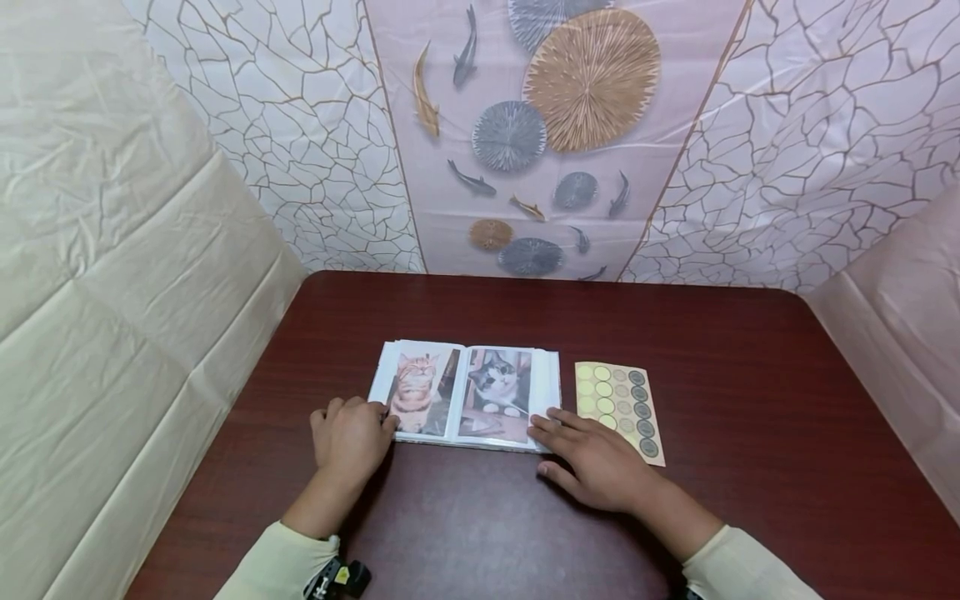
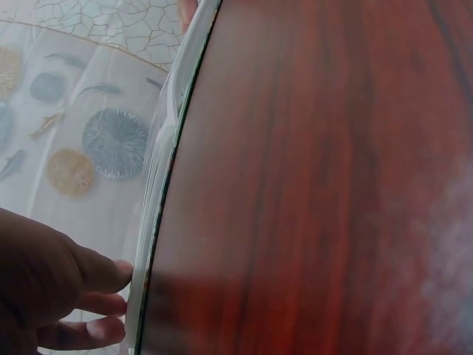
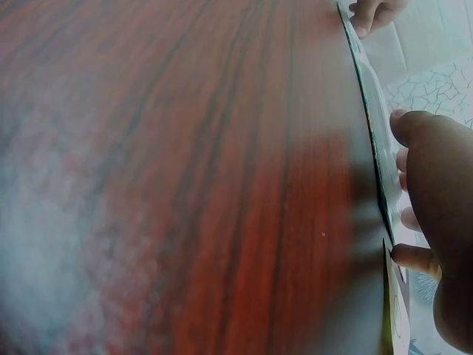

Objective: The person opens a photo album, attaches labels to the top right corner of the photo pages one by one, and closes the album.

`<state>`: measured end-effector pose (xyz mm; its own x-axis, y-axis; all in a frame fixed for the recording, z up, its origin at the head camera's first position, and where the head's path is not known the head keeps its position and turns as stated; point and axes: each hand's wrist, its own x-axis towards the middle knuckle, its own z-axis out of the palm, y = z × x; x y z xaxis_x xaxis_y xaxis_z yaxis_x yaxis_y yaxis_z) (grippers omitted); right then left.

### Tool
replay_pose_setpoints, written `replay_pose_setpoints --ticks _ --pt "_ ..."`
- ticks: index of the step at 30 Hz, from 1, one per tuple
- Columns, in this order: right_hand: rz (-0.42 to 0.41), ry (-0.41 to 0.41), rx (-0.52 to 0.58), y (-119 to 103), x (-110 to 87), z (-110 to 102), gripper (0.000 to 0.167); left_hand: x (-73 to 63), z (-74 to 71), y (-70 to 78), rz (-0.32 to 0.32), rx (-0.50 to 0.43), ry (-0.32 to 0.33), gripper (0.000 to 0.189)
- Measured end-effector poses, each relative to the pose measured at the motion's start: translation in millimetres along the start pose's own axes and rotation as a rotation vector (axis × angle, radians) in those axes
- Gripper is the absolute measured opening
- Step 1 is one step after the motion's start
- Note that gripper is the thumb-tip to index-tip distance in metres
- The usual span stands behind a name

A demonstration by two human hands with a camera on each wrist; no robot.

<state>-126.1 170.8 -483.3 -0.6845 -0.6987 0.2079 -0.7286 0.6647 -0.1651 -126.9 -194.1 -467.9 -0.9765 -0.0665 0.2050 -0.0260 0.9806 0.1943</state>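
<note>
Your left hand [image 1: 351, 437] rests at the near left corner of an open photo album [image 1: 458, 392], fingers bent and thumb touching the page edge; you can't tell whether they pinch it. Your right hand [image 1: 600, 462] lies well apart from it, its fingers stretched out flat onto the album's near right corner, thumb spread to the side and gripping nothing.

Between your two hands the album lies open on the dark red-brown worktop [image 1: 750, 400]. Its left page shows a photo of an orange cat [image 1: 417, 390], its right page a photo of a dark-and-white cat [image 1: 497, 392].

Just to the right of the album you have a sticker sheet [image 1: 632, 402] with four columns of round stickers, two yellowish, one pale orange and one dark grey. Your right hand covers its near left part in the head view; whether it touches the sheet is unclear.

Your sleeves [image 1: 273, 567] are pale, and a black device [image 1: 351, 577] sits by the left cuff. Beyond the worktop hangs a backdrop [image 1: 465, 108] printed with fish and round discs, with cream cloth [image 1: 112, 292] on your left.
</note>
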Motion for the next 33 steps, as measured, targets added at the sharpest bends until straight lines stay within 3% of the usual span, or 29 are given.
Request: replay_pose_setpoints --ticks 10,19,22,28,33 --pt "-0.004 0.020 0.013 -1.7 0.6 1.0 0.053 -0.4 1.6 0.3 0.016 0.010 0.020 0.013" --pt "0.016 0.043 -0.001 -1.4 -0.3 -2.7 0.056 -3.3 -2.5 18.2 0.085 -0.035 0.110 0.016" --pt "0.036 0.044 -0.008 -0.6 -1.0 -6.0 0.057 -4.5 -3.9 29.2 0.125 -0.057 0.134 0.021" --pt "0.059 0.062 -0.007 5.0 -5.4 -12.2 0.056 -7.3 -5.7 55.5 0.278 -0.108 0.209 0.019" --pt "0.068 0.086 -0.017 10.6 -11.9 -16.1 0.054 -12.6 -4.6 77.8 0.390 -0.168 0.181 0.019"
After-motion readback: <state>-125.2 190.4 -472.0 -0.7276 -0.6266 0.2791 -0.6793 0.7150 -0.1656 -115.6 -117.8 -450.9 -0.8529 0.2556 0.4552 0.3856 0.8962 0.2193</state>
